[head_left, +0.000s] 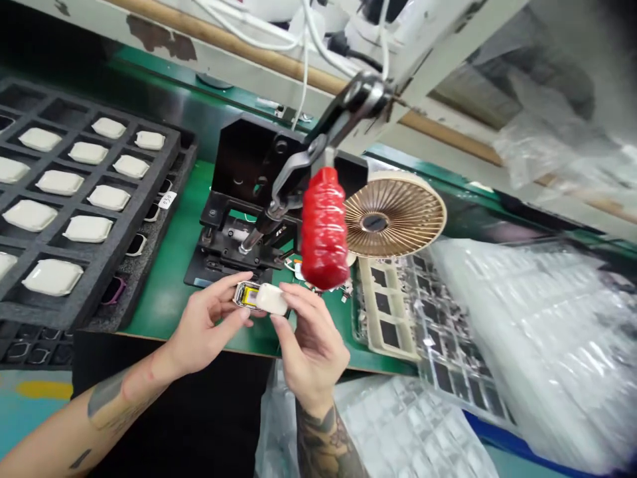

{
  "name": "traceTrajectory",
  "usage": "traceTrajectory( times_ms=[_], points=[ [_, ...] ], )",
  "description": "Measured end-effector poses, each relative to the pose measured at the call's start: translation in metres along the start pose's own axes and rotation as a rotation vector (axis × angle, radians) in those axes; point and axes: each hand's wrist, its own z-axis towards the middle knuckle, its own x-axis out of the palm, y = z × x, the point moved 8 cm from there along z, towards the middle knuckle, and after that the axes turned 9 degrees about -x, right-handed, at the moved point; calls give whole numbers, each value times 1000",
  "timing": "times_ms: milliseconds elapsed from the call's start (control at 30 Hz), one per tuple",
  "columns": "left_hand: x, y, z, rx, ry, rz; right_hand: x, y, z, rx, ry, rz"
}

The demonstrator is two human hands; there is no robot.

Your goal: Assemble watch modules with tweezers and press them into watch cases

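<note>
My left hand [212, 322] is closed on an opened smartwatch case [243, 293], its thumb and fingers at the edges. Inside the case a yellow-edged battery shows. Between the thumb and fingers of my right hand [312, 335] is a cream-white cover [271, 299], which overlaps the right side of the case. Whether the cover is joined to the case there I cannot tell. Just beyond both hands stands a black toggle press [249, 232] with a red-wrapped handle [325, 229].
At the left, a dark foam tray [172, 149] holds several cream-white watch covers. A small fan [398, 216] stands behind the press's right side. Farther right are a cream parts tray [413, 332], clear plastic trays [452, 345] and stacked plastic sheets [537, 345]. White cables [304, 60] hang above.
</note>
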Motion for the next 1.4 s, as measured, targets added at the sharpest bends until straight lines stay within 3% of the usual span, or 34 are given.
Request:
traceTrajectory(
  times_ms=[100, 200, 367, 533, 733, 867, 1000, 1100, 1400],
  points=[
    [0, -4, -2, 43, 37, 18, 12, 1, 6, -53, 103, -49],
    [-3, -3, -1, 43, 0, 18, 23, 4, 7, -60, 201, -66],
    [-3, 1, 0, 11, -7, 13, 14, -8, -1, 113, 95, -24],
    [0, -6, -3, 43, 26, 28, 22, -17, -2, 246, 171, 127],
    [-1, 2, -4, -4, 35, 128, 24, -19, 3, 336, 152, 229],
    [-1, 0, -4, 27, 33, 116, 25, -16, 4, 294, 148, 242],
    [0, -6, -4, 58, 34, 146, 23, -6, 7, 158, 109, 71],
    [-5, -14, -5, 122, -50, 252, 26, 3, 6, 60, 103, -5],
    [-7, -39, -27, 465, -241, 499, 40, 9, 2, 107, 38, 77]
  ],
)
